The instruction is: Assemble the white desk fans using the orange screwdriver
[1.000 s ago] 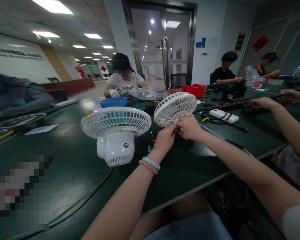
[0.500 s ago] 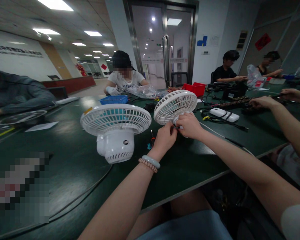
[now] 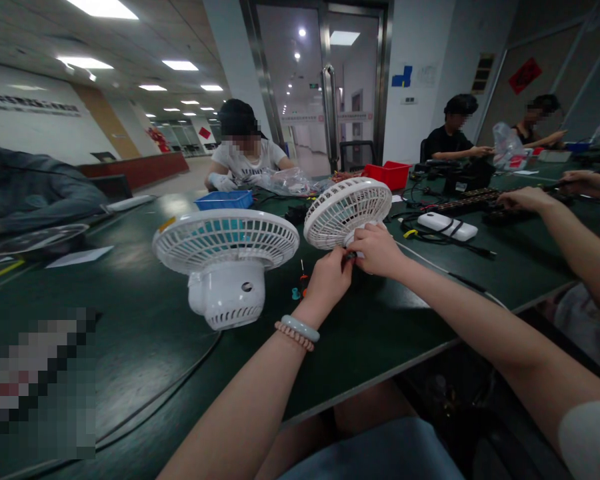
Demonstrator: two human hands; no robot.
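Observation:
A white fan [image 3: 347,212] with a round grille leans on the green table, its face turned away from me. My right hand [image 3: 380,252] is closed on the back of this fan, covering most of its housing. Close beside it, my left hand [image 3: 331,275] is closed in a pinch. Between the fingertips of both hands shows a small dark part, too hidden to name. Left of my hands stands a second white fan [image 3: 230,287], its grille tilted upward and its vented housing toward me. A screwdriver [image 3: 303,283] and a small teal piece [image 3: 295,293] are between that fan and my left wrist.
A blue tray [image 3: 223,200] and a red bin [image 3: 387,175] stand farther back. To the right lie a white power bank [image 3: 447,227] and dark cables. A cord [image 3: 165,393] runs across the left of the table [image 3: 145,293]. Co-workers sit around, one reaching in at right.
My view has shifted slightly, so the near fan appears a little farther left. Both hands stay at the back of the far fan, with only slight finger movement.

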